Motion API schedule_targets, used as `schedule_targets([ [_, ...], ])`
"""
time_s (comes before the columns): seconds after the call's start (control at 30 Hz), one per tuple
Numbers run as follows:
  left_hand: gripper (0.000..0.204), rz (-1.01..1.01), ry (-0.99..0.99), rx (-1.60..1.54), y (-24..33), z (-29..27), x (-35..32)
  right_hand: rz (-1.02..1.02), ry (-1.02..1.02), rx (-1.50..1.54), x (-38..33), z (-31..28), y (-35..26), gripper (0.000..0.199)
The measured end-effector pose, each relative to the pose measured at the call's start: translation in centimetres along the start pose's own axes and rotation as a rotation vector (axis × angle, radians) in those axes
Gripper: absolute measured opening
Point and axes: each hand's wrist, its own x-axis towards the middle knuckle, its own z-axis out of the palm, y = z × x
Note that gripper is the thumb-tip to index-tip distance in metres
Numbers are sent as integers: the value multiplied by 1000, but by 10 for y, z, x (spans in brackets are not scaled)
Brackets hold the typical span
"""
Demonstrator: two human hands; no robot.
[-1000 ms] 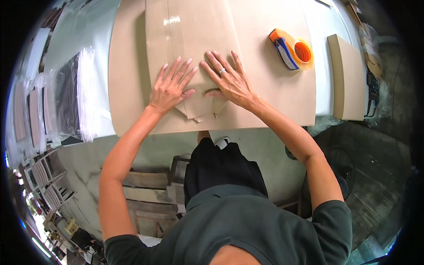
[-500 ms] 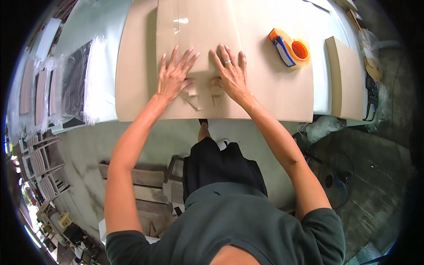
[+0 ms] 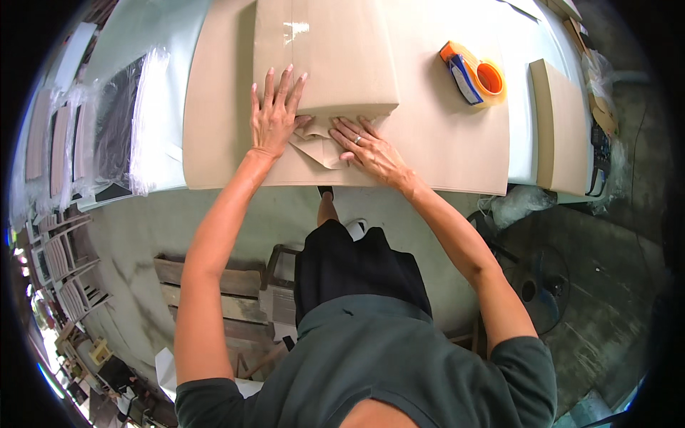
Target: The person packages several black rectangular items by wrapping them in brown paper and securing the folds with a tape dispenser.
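Observation:
A long parcel wrapped in brown paper (image 3: 335, 64) lies on a larger brown sheet (image 3: 449, 150), with a strip of clear tape (image 3: 295, 30) along its top. My left hand (image 3: 273, 121) rests with fingers spread on the parcel's near left part, thumb at the folded end. At that near end, my right hand (image 3: 369, 151) lies with its fingers stretched over the paper flaps, pressing on them. A pointed paper flap (image 3: 319, 148) sticks out between the two hands. To the right on the sheet lies an orange and blue tape dispenser (image 3: 472, 75).
A narrow brown box (image 3: 558, 128) stands at the table's right side. Plastic-wrapped panels (image 3: 118, 128) sit at the left. Below are a wooden pallet (image 3: 214, 289), a fan (image 3: 542, 289) and crumpled clear plastic (image 3: 521, 205).
My right hand has come down off the parcel's top onto its near end, where the right flap is now folded in under it. My left hand has shifted slightly left.

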Motion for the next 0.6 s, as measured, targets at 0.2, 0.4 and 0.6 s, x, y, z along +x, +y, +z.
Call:
schedule_targets([
  [0.2, 96, -103, -134, -10, 4, -11, -2, -100, -196, 177, 2, -16, 55, 51],
  [0.4, 98, -34, -82, -9, 2, -6, 4, -181, -250, 291, 2, -34, 86, 43],
  [0.6, 97, -14, -71, 28, -2, -3, 0, -114, -397, 393, 8, -51, 88, 42],
])
